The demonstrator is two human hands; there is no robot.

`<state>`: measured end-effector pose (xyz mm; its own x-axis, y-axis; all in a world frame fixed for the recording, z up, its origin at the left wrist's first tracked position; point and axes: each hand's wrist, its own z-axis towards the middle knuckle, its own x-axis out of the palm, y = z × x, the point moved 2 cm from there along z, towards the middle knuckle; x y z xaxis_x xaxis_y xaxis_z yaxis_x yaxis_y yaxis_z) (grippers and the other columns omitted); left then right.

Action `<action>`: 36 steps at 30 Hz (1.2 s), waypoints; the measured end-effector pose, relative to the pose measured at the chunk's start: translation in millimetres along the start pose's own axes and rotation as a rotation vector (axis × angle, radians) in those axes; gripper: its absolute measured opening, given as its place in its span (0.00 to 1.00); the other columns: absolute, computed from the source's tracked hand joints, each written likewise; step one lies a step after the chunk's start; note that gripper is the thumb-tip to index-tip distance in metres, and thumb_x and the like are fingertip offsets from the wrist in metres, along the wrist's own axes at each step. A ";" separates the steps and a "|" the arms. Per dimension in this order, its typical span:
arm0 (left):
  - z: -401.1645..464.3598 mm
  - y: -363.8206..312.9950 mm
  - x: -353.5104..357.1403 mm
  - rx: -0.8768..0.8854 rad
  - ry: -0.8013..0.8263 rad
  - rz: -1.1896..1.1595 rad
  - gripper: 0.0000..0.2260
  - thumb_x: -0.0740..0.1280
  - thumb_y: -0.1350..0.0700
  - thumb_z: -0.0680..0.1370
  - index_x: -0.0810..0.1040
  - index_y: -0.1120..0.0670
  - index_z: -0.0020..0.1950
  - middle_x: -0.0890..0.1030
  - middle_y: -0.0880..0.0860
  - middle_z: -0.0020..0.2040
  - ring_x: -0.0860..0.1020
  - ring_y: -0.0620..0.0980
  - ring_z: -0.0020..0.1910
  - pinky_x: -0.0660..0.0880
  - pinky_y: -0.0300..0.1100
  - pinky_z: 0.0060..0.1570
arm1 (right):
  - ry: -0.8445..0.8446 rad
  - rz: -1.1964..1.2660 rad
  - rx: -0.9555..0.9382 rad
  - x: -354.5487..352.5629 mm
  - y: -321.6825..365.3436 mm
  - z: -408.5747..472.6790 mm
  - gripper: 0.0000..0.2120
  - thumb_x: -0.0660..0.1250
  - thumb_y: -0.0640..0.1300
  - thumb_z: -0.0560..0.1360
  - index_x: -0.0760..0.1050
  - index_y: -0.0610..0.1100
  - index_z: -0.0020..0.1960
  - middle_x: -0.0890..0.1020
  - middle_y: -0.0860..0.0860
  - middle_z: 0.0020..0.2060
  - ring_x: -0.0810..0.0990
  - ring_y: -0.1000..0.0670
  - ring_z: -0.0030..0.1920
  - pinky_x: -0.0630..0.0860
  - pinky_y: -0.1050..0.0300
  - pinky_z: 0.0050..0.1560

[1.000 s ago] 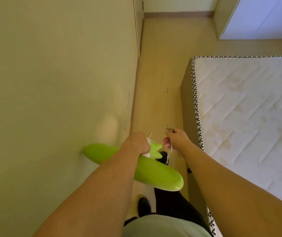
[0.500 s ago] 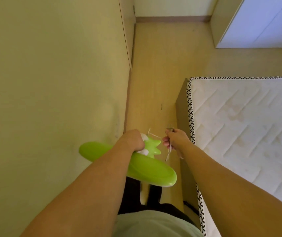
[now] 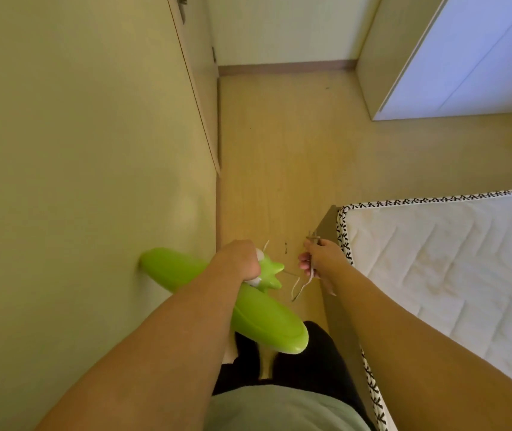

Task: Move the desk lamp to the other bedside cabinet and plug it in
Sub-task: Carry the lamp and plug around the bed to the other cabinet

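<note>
Head view: left hand [image 3: 239, 259] grips lamp [image 3: 264, 318], right hand [image 3: 320, 259] pinches cord [image 3: 299, 283].

The desk lamp [image 3: 267, 325] at lower centre is glossy green plastic, smooth, with a white part at its neck. Its cord [image 3: 302, 283] looks thin, pale and smooth. The mattress [image 3: 453, 262] at right is quilted white cloth, matt. The floor [image 3: 279, 150] looks wood-toned and smooth.

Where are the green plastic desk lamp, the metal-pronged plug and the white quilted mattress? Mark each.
green plastic desk lamp [image 3: 267, 318], head view, on its broad green body.
metal-pronged plug [image 3: 312, 237], head view, on its prongs.
white quilted mattress [image 3: 453, 262], head view, on its top surface.
</note>
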<state>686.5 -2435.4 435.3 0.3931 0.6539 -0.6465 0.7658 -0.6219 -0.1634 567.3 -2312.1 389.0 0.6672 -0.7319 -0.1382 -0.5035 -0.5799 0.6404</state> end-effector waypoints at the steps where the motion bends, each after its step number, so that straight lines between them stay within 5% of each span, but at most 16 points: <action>1: 11.0 -1.6 -14.4 0.004 -0.009 0.028 0.17 0.70 0.58 0.75 0.76 0.60 0.62 0.78 0.59 0.61 0.78 0.57 0.59 0.75 0.46 0.55 | 0.005 -0.009 -0.003 1.8 12.3 10.5 0.05 0.59 0.43 0.81 0.71 0.43 0.51 0.76 0.46 0.33 0.73 0.50 0.27 0.71 0.61 0.26; 12: 175.9 -61.8 -172.8 -0.059 0.020 0.009 0.25 0.74 0.56 0.71 0.74 0.56 0.67 0.78 0.57 0.62 0.78 0.57 0.60 0.75 0.44 0.52 | 0.000 0.087 0.049 -31.1 160.8 176.9 0.08 0.59 0.44 0.81 0.72 0.43 0.58 0.76 0.46 0.33 0.73 0.50 0.28 0.70 0.58 0.29; 17: 242.8 -120.1 -243.8 -0.042 0.003 0.040 0.17 0.70 0.58 0.74 0.76 0.59 0.62 0.80 0.57 0.59 0.79 0.56 0.56 0.72 0.43 0.44 | -0.021 0.122 0.031 -69.2 241.1 240.9 0.06 0.58 0.44 0.81 0.71 0.43 0.55 0.75 0.46 0.32 0.72 0.51 0.26 0.69 0.62 0.26; 36: 499.4 -390.6 -452.9 0.372 0.139 0.466 0.26 0.75 0.57 0.70 0.74 0.61 0.66 0.78 0.59 0.64 0.78 0.58 0.60 0.76 0.45 0.54 | -0.483 0.606 0.105 -250.6 430.7 423.5 0.04 0.60 0.43 0.80 0.72 0.44 0.51 0.77 0.47 0.32 0.76 0.54 0.20 0.69 0.60 0.28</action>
<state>-44.9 -2703.8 419.8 0.7261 0.3114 -0.6130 0.2780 -0.9484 -0.1524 -49.2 -2530.0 379.5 -0.0414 -0.9923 -0.1164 -0.7691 -0.0427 0.6378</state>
